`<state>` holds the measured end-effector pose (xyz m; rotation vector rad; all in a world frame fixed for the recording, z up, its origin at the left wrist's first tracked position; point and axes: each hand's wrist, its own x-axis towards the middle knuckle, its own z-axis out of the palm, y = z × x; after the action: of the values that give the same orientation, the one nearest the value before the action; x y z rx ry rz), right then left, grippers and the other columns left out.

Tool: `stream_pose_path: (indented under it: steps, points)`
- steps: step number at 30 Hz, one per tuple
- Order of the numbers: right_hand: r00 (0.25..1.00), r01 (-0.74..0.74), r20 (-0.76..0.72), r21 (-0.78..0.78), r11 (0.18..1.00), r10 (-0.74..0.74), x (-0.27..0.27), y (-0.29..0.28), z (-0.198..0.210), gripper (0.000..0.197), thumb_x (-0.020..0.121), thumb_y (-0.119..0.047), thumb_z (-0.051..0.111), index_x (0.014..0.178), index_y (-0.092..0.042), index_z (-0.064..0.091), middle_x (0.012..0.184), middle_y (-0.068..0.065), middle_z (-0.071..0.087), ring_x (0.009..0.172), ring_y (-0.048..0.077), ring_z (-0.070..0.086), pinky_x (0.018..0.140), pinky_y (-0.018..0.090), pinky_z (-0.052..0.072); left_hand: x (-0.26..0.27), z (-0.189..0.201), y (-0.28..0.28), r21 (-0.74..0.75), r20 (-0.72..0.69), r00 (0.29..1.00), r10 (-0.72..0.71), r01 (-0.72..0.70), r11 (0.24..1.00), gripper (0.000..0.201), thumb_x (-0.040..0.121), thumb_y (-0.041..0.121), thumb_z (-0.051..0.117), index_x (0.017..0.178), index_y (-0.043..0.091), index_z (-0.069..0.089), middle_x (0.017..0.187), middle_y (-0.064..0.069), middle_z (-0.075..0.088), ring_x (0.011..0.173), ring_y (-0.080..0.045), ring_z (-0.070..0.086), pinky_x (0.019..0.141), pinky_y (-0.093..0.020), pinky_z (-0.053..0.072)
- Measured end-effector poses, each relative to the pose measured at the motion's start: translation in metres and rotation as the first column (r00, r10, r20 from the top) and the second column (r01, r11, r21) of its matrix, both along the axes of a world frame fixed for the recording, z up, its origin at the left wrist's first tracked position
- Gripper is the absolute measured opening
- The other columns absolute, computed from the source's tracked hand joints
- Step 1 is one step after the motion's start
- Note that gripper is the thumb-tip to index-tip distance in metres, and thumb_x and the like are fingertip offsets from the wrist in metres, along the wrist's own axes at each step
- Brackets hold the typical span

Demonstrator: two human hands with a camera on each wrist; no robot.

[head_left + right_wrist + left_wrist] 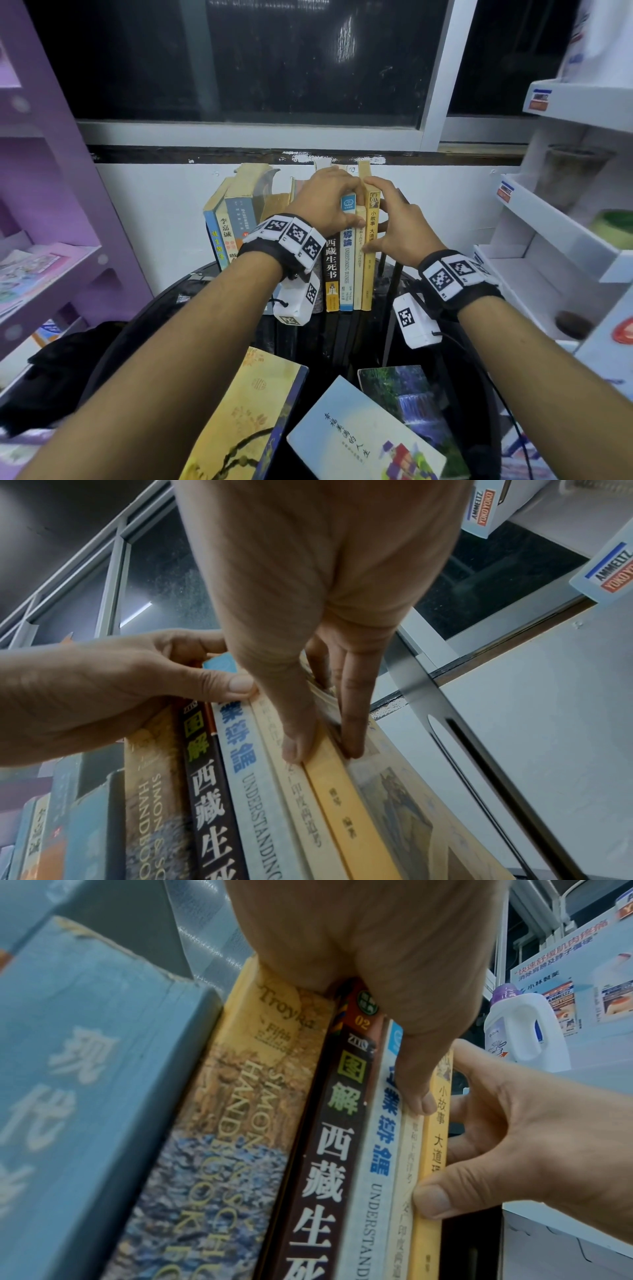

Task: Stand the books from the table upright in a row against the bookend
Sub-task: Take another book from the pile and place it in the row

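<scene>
Where the two wrists cross in front of the row in the head view, the lower spines of several standing books are hidden, and the black bookend (397,274) shows only as dark bars behind the right hand (399,222). That hand pinches the yellow book (371,240) at the row's right end, thumb on the spine, fingers round the far cover. The left hand (325,202) curls over the tops of the neighbouring books, its thumb on the cream book (359,246) beside the blue-and-white book (346,260). Near the table's front edge three more books lie flat: a gold-covered book (246,411), a pale blue book (363,435) and a waterfall-cover book (407,394), all partly cut off by the frame or the forearms.

From the left wrist, the big blue book (78,1096) is blurred and cropped. The left thumb tip (419,1102) rests on the cream spine, next to the dark brown book (329,1150) and the Simon & Schuster handbook (219,1137). A white detergent bottle (527,1034) stands behind.

From the right wrist, the fingers (352,723) lie straight along the yellow book's front cover, which leans apart from the slotted bookend; the book bottoms are out of frame.
</scene>
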<state>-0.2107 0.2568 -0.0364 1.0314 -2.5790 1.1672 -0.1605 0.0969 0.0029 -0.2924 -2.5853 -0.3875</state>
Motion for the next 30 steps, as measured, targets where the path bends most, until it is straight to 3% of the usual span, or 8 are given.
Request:
stream_pose_path:
  steps: [7,14,20,26,30]
  points:
    - [1.000,-0.007,0.015,-0.002,1.000,0.007,-0.003,0.000,0.000,0.101,0.069,0.001,0.082,0.143,-0.038,0.025,0.117,-0.010,0.053,0.076,-0.003,0.060,0.063,0.016,0.054,0.002,0.000,0.000,-0.005,0.003,1.000,0.004,-0.004,1.000,0.028,0.074,0.036,0.077,0.095,0.021,0.066,0.098,0.011,0.050,0.107,-0.013,0.047,0.091,-0.025,0.032]
    - [1.000,-0.010,0.019,-0.001,1.000,0.010,0.000,0.000,0.003,0.101,0.068,0.001,0.083,0.143,-0.037,0.026,0.127,-0.002,0.054,0.087,0.008,0.063,0.074,0.029,0.058,0.000,-0.001,-0.002,0.005,-0.004,1.000,0.003,-0.003,1.000,0.027,0.074,0.037,0.077,0.094,0.022,0.065,0.103,0.007,0.057,0.107,-0.013,0.047,0.095,-0.028,0.033]
    - [1.000,-0.004,0.020,0.008,1.000,0.004,-0.002,0.001,0.001,0.103,0.068,-0.001,0.083,0.143,-0.041,0.024,0.131,-0.001,0.055,0.084,0.009,0.068,0.072,0.029,0.060,-0.003,-0.003,-0.002,-0.011,-0.012,1.000,0.000,0.000,1.000,0.028,0.074,0.037,0.078,0.094,0.023,0.065,0.098,0.010,0.053,0.101,-0.009,0.045,0.089,-0.022,0.030]
    - [0.998,0.022,0.064,0.027,0.999,-0.024,-0.002,0.003,0.001,0.109,0.073,-0.002,0.080,0.146,-0.047,0.012,0.139,0.004,0.053,0.084,0.009,0.067,0.072,0.030,0.059,0.001,-0.002,0.001,0.002,0.025,0.999,0.021,-0.021,1.000,0.027,0.074,0.035,0.077,0.097,0.028,0.065,0.116,0.006,0.056,0.115,-0.014,0.046,0.096,-0.027,0.035]
    - [0.993,0.026,0.116,0.003,1.000,-0.026,0.005,0.008,0.000,0.109,0.078,-0.003,0.077,0.149,-0.046,0.006,0.141,0.005,0.052,0.091,0.008,0.064,0.062,0.018,0.056,0.008,-0.001,0.002,0.020,0.048,0.998,0.028,-0.029,0.999,0.036,0.077,0.031,0.076,0.112,0.029,0.064,0.133,0.003,0.050,0.125,-0.015,0.043,0.099,-0.029,0.036]
